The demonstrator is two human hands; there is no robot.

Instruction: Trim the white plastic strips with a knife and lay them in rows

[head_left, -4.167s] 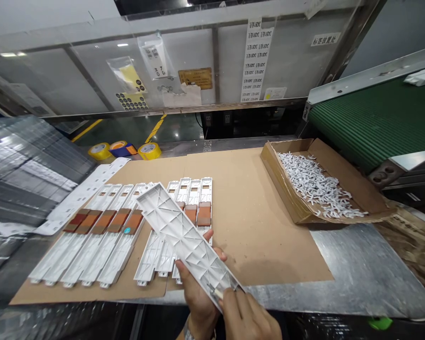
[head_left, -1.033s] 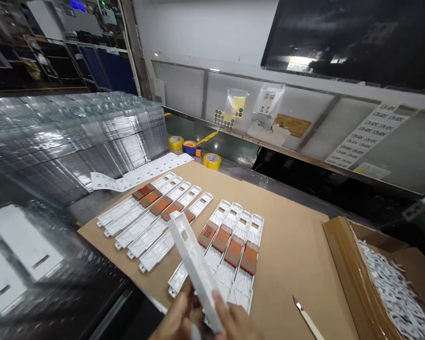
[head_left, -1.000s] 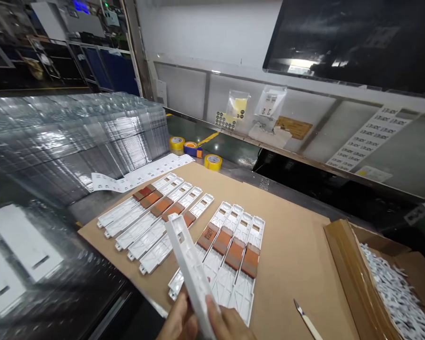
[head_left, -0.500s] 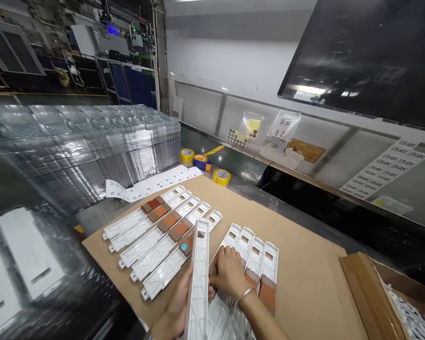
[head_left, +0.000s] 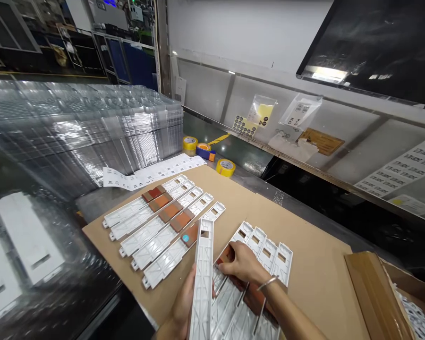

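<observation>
My left hand (head_left: 184,300) is wrapped around a long white plastic strip (head_left: 203,278), ribbed, with a square hole near its top, held tilted upright above the cardboard. Over the right-hand group of similar strips (head_left: 282,257), my right hand (head_left: 246,262) bends its thumb and fingers around the reddish-brown band (head_left: 225,256) of the leftmost one. A bracelet circles that wrist. Left of the held piece, several more white strips (head_left: 145,231) lie side by side with brown bands across them; the nearest bears a round blue sticker (head_left: 186,238).
Brown cardboard (head_left: 315,283) covers the worktop. Stacked clear plastic trays (head_left: 127,132) stand at the left, near a printed label sheet (head_left: 156,174). Yellow tape rolls (head_left: 225,167) sit behind. An open carton (head_left: 375,293) with small white parts is at the right.
My right hand has moved from beside the held strip onto the leftmost strip of the right group, its thumb now visible at the brown band. My left hand keeps its strip. The view has shifted slightly.
</observation>
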